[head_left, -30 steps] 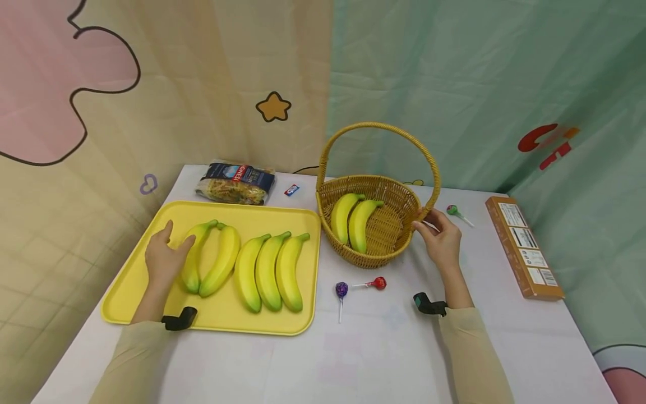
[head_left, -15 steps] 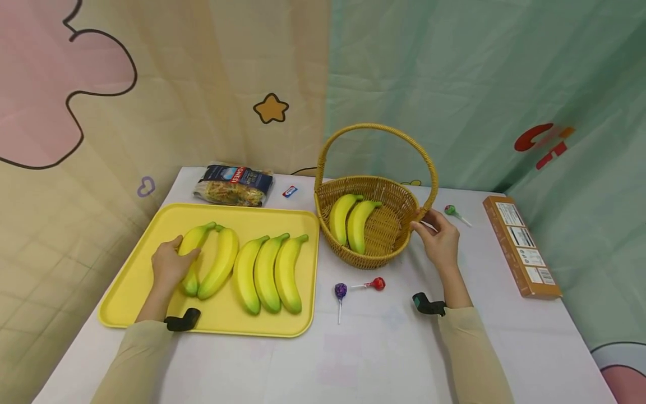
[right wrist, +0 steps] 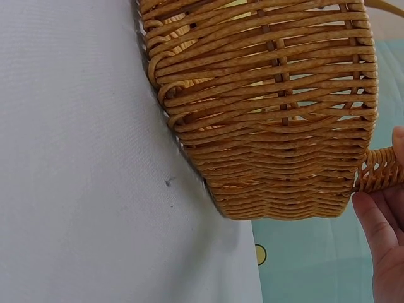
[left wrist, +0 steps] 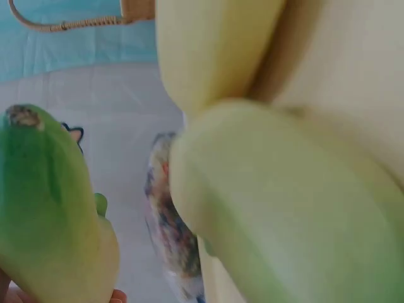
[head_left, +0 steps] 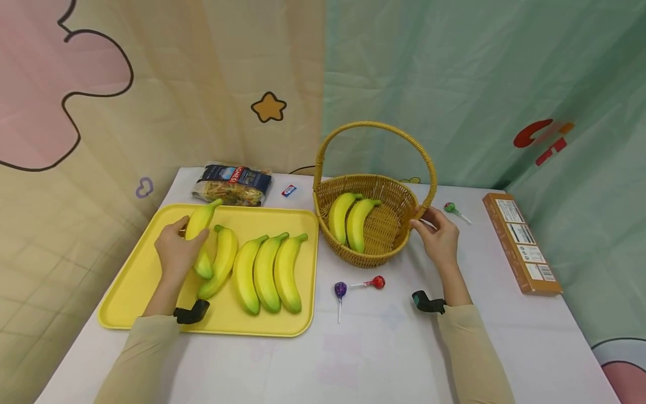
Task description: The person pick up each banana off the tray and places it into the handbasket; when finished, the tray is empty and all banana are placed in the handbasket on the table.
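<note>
Curled round one banana [head_left: 201, 224], left hand [head_left: 176, 253], fingers and thumb wrapped about its middle, lifted clear of the yellow tray [head_left: 136, 280] near the tray's far left corner, stem end tilted up toward the far edge. Pinching the wicker basket [head_left: 383, 247] at the base of its handle, right hand [head_left: 440, 238], thumb and fingertips on the rim at the basket's right side; same hold seen close in the right wrist view, fingers [right wrist: 386, 227] against the woven handle root.

White table [head_left: 353, 359], pushed into a corner; hung cloth behind, cream with pink shapes and a star on the left, pale green on the right.

Held banana just above and left of four bananas lying side by side on the tray, nearest one [head_left: 220, 259] almost touching the hand.

Seven bananas altogether: one gripped, four on the tray, two in the basket [head_left: 348, 219]. Three lollipops: purple [head_left: 340, 290] and red [head_left: 377, 282] near the basket's front, green [head_left: 450, 208] by the right hand. One pasta bag [head_left: 231, 183] at the far edge, one small wrapper [head_left: 289, 191], one brown box [head_left: 522, 241] along the right edge.
</note>
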Demonstrator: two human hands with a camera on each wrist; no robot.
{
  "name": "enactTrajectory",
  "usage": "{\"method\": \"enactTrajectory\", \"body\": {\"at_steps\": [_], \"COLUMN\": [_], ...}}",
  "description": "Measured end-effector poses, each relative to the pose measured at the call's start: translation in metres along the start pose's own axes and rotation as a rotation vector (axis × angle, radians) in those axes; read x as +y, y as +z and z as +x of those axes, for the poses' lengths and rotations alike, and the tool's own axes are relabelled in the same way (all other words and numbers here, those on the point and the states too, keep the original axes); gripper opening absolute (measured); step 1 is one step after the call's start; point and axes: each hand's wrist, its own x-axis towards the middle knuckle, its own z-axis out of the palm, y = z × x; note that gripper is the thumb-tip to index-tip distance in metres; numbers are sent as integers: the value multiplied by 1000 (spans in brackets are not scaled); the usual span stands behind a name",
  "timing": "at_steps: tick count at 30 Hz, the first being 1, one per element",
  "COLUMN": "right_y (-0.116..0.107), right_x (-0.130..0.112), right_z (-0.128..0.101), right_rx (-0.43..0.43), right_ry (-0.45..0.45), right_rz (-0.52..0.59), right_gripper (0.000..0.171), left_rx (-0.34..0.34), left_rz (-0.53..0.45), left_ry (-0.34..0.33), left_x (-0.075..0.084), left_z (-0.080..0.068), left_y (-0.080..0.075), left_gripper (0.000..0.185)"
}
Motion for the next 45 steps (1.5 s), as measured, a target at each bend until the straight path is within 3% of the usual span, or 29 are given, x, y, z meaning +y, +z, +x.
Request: {"method": "enactTrajectory", "body": {"at_steps": [6,13,16,20,25,31,38,45], "right_y": [-2,-5,-5,-2,-1,0,0,0], "right_x": [-19,-19,-19,-10,14,16,-2,-14], "right_z": [-3,-2,-1,1,4,3,-3,-5], "right_rx": [-2,3,5,4,18,13,4,0], "right_ry": [-2,-21,-12,11,19,22,18,-17], "right_rz": [-27,-14,-14,-12,11,4,14,12], "right_gripper": [35,35,35,35,38,40,38,36], "left_rx": [-82,-226,-262,-281,-293,-315,-309,-333], "left_rz": [-81,-193,-206,-220,-190,-170,-45,48], "left_ry": [171,390,445,475,445,378,335,334], "left_x": [60,140,170,198,217,228,222,215], "left_z": [-11,-32,-42,-52,-59,-64,-65,-67], "left_y": [32,86,111,144,180,213,245,260], "left_gripper": [57,56,55,56,56,56,56,53]}}
